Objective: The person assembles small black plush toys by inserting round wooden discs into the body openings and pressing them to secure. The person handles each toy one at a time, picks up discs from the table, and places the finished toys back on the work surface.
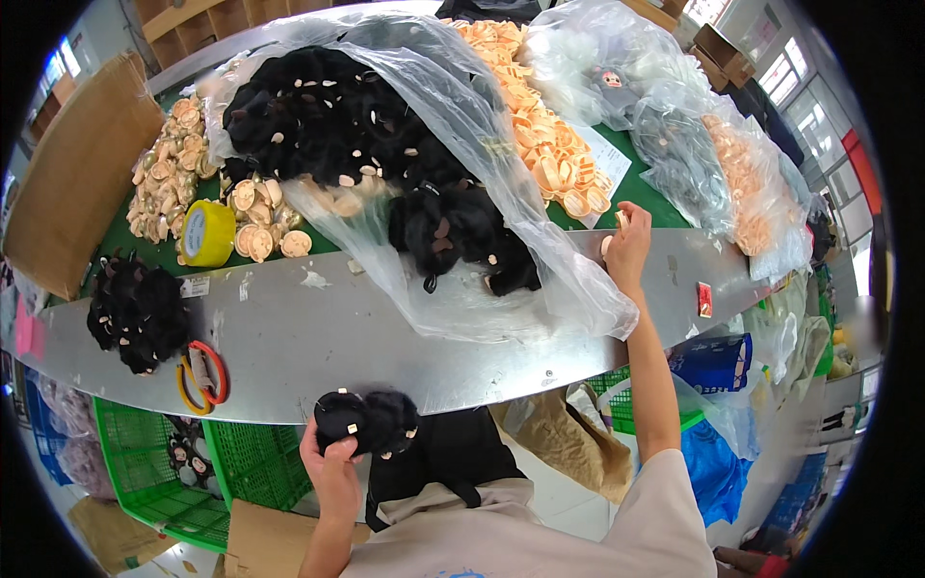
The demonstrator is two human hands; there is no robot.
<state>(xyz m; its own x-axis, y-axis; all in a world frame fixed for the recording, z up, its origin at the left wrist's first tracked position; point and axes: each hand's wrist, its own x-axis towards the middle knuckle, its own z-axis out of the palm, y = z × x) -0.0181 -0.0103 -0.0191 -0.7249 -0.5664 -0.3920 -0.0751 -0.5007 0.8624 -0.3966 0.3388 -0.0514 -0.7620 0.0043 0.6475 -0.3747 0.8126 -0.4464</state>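
Grey metal worktop (289, 337) spans the view, bearing a clear plastic bag (443, 316) with black plush pieces (328, 116) inside. Right of the bag spreads a heap of peach plastic frames (549, 144). At the near edge, the left hand (337, 474) grips a black plush body (376, 421). Yellow tape roll (218, 231) sits farther left. Beside the heap, the right hand (628, 252) curls its fingers at a small pale piece (622, 221); whether it grips it, I cannot tell.

Right of centre, the pale peach piece (621, 221) at the right hand (629, 250) is too small to identify. Below centre, a furry black plush piece (371, 416) partly hides the left hand (335, 470).
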